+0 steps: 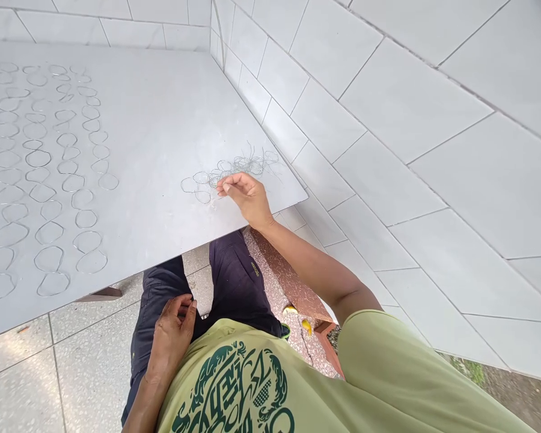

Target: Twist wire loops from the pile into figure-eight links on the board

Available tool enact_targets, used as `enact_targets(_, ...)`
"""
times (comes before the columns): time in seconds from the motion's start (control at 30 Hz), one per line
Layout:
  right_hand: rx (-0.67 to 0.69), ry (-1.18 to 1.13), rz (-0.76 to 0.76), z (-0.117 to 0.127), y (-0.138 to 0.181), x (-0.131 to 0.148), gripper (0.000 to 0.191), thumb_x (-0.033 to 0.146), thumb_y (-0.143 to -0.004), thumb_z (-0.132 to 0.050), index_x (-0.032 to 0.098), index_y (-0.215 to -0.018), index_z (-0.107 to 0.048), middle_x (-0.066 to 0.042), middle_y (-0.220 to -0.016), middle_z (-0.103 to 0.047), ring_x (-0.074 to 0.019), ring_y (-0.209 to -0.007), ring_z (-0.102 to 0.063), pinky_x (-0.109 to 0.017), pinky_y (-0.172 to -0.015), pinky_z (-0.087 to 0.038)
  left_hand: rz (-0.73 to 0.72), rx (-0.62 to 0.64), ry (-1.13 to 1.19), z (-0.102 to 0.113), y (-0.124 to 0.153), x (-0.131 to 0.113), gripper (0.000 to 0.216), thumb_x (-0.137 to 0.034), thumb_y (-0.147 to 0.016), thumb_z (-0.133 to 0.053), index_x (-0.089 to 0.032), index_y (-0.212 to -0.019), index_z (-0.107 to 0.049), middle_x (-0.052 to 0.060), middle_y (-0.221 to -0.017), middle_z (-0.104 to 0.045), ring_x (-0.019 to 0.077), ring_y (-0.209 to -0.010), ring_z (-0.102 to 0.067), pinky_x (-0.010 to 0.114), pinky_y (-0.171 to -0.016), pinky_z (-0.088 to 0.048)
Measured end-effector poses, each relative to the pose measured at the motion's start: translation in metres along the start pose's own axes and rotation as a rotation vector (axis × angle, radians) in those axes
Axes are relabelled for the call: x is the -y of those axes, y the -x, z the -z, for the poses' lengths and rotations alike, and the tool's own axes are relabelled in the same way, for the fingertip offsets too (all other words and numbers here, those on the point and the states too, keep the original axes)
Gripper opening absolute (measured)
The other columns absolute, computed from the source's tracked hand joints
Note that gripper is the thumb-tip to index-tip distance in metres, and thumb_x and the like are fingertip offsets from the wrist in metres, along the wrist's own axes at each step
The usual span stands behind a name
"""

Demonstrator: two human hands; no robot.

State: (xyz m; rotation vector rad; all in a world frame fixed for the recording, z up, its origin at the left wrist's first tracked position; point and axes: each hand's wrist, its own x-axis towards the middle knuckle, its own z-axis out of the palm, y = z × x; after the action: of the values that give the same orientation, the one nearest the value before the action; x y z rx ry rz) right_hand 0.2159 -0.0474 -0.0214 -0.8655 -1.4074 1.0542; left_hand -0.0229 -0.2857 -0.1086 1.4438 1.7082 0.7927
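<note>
A tangled pile of thin wire figure-eight loops [250,163] lies on the pale tabletop [148,120] near its right corner. At the pile's near left edge, my right hand [247,195] is closed in a pinch, thumb against fingertips, on a wire loop [202,196]; exactly which wire strand sits between the fingertips is hard to see. My left hand [174,331] rests on my thigh below the table edge. Its fingers are loosely curled, with a gap to the thumb, and nothing shows in it.
Several columns of separate wire figure-eights [49,261] lie spread over the table's left side. A white tiled wall [365,150] runs along the table's right side. Beneath are a tiled floor [85,349], a reddish ledge [293,276] and small yellow objects [306,326].
</note>
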Motion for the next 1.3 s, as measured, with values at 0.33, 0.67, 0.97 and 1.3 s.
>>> enact_targets(0.33,-0.006,0.323,0.006,0.032,-0.015,0.005,0.024,0.046,-0.099,-0.069,0.023,-0.093,-0.065,-0.007,-0.104,-0.073,-0.0235,-0.101,-0.069,-0.048,-0.102,-0.058,-0.058,-0.022,0.016,0.001,0.002,-0.007,0.033,-0.046,-0.097,-0.062,-0.018,-0.109,-0.075,0.011,-0.107,-0.079,0.0249,-0.091,-0.077,0.038,-0.078,-0.064)
enact_targets(0.67,0.296,1.067,0.282,-0.010,0.014,0.017,0.028,0.013,-0.102,-0.049,0.014,-0.124,-0.066,-0.021,-0.135,-0.060,-0.0369,-0.127,-0.050,-0.057,-0.108,-0.046,-0.058,0.023,0.000,0.000,0.003,-0.014,0.033,-0.045,-0.099,-0.061,-0.018,-0.113,-0.074,0.011,-0.109,-0.077,0.0235,-0.091,-0.076,0.038,-0.081,-0.064)
enact_targets(0.97,0.460,1.173,0.286,-0.036,0.004,0.005,0.030,0.005,-0.108,-0.040,0.017,-0.092,-0.063,-0.014,-0.102,-0.061,-0.0285,-0.100,-0.050,-0.043,-0.088,-0.047,-0.077,-0.020,-0.012,0.002,0.005,-0.014,0.033,-0.047,-0.100,-0.061,-0.019,-0.111,-0.074,0.010,-0.105,-0.076,0.0216,-0.083,-0.074,0.037,-0.077,-0.063)
enact_targets(1.3,0.566,1.010,0.341,-0.101,0.026,0.006,0.027,0.013,-0.110,-0.042,0.016,-0.101,-0.066,-0.016,-0.104,-0.064,-0.0315,-0.102,-0.054,-0.047,-0.093,-0.048,-0.100,0.049,0.008,-0.004,0.008,-0.020,0.026,-0.039,-0.104,-0.056,-0.019,-0.112,-0.072,0.012,-0.112,-0.074,0.0200,-0.084,-0.072,0.035,-0.077,-0.060)
